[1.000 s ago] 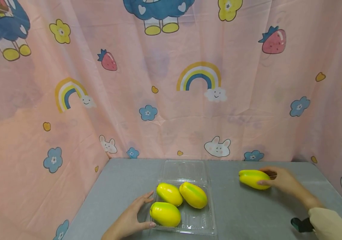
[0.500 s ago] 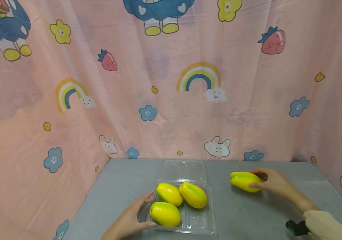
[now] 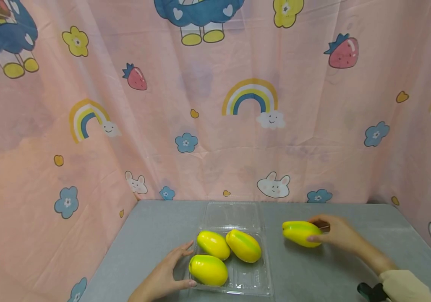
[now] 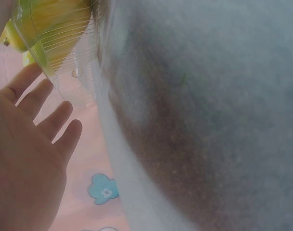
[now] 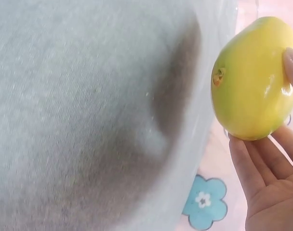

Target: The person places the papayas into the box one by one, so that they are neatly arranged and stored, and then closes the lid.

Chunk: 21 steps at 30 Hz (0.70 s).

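My right hand (image 3: 338,235) grips a yellow-green papaya (image 3: 301,233) by its right end, above the grey table to the right of the plastic box. The right wrist view shows the thumb on one side of this papaya (image 5: 252,82) and the fingers on the other. A clear plastic box (image 3: 251,281) holds three similar papayas, two at the back (image 3: 213,244) (image 3: 243,246) and one at the front left (image 3: 208,270). Beside the box's left wall is my left hand (image 3: 166,272), fingers extended and spread, thumb at the front left corner. Its fingertips are right at the plastic wall in the left wrist view.
The box's clear lid (image 3: 232,214) lies folded back toward the rear. Behind the grey table (image 3: 155,226) hangs a pink printed curtain (image 3: 207,163), which also runs along both sides. A dark object (image 3: 372,291) sits by the right sleeve (image 3: 406,285).
The right hand has carried its papaya leftward and slightly nearer, toward the box. The left hand and the three papayas in the box have stayed in place.
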Motion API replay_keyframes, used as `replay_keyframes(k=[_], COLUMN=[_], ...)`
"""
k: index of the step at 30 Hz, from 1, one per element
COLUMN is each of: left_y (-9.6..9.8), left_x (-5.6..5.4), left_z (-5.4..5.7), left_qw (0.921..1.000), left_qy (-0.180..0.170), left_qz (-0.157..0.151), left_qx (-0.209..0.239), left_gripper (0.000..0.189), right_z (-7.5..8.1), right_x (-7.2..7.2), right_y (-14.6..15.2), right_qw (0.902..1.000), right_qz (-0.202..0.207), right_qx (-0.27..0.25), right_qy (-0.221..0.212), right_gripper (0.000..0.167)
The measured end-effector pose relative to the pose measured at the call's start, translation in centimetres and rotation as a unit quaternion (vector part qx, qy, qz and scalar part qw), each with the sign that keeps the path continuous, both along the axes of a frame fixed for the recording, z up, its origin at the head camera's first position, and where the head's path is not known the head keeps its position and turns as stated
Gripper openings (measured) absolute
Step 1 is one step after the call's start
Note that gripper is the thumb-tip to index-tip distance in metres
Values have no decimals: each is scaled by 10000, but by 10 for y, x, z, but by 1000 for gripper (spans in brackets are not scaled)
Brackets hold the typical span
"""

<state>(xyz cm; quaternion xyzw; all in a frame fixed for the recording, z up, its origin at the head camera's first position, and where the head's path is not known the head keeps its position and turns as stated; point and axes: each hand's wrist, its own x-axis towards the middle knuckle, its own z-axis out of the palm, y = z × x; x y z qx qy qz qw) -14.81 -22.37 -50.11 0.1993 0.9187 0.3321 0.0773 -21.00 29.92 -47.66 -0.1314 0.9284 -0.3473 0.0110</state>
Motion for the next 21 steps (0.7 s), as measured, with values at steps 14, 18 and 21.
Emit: replay_keyframes(k=[14,18,21], left_y=[-1,-1,-1], left_x=[-2,-2,-2], left_z=[-2,-2,-2], left_qw=[10000,10000,10000], left_qy=[-29,-38,-66], left_qz=[-18,-37,-24], left_qx=[-50,-34,-15], left_gripper=[81,82,83], right_z=[6,9,11], right_x=[8,10,11], right_y=[-18,-25,-30], right_qw=[9992,9992,9992], right_qz=[200,217,216], right_qx=[-329,-345,-319], right_qy=[-45,-57,-105], right_gripper=[55,56,56])
